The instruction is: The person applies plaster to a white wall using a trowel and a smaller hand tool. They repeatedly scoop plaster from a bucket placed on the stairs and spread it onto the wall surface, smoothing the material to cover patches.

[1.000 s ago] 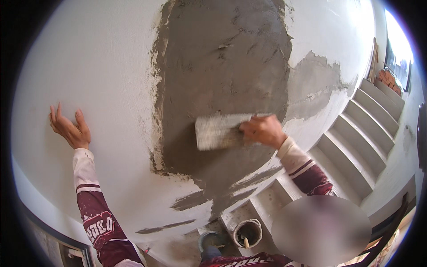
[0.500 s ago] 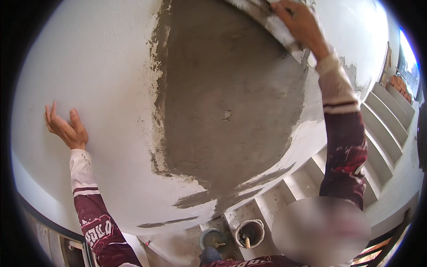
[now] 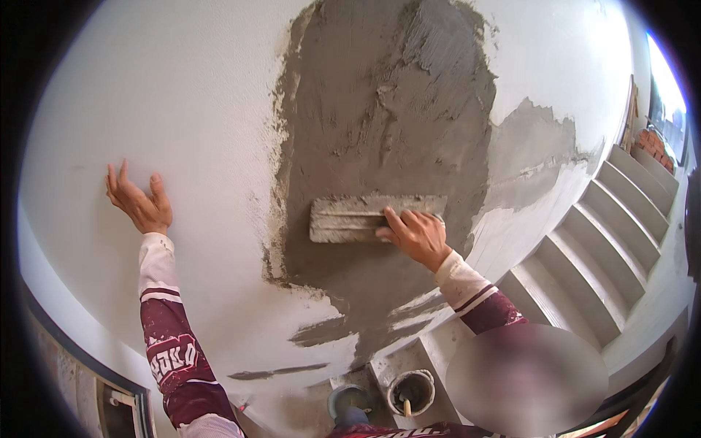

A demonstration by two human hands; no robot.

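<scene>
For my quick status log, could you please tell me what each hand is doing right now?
Left hand: open, holding nothing, at the white wall.
Right hand: closed, holding the rectangular float on the grey plaster.

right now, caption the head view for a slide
Right hand holds float over grey plaster, left hand by white wall

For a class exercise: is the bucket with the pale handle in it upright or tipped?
Upright: the bucket shows its round mouth facing up, the pale handle inside.
</scene>
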